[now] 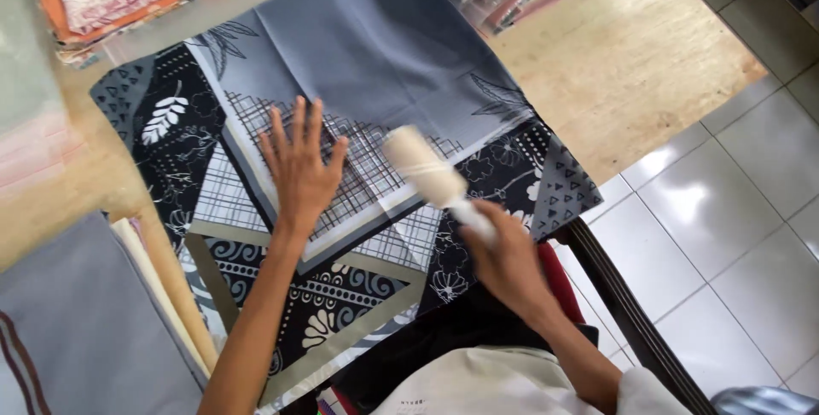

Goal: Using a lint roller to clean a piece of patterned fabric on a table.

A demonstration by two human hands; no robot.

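My right hand (pixel 505 255) is gripping the lint roller (pixel 424 167) handle, head lying on the patterned cloth (pixel 358 82). Left hand (pixel 299 163) is pressing open and flat on the cloth mid-tabletop (pixel 631 57). Better: keeping fabric taut, rolling straight, overlapping passes.

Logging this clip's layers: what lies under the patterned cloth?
The patterned cloth lies on a wooden table, bare at its right. The left hand presses it flat; the right hand holds a lint roller over it. What lies directly beneath is covered.
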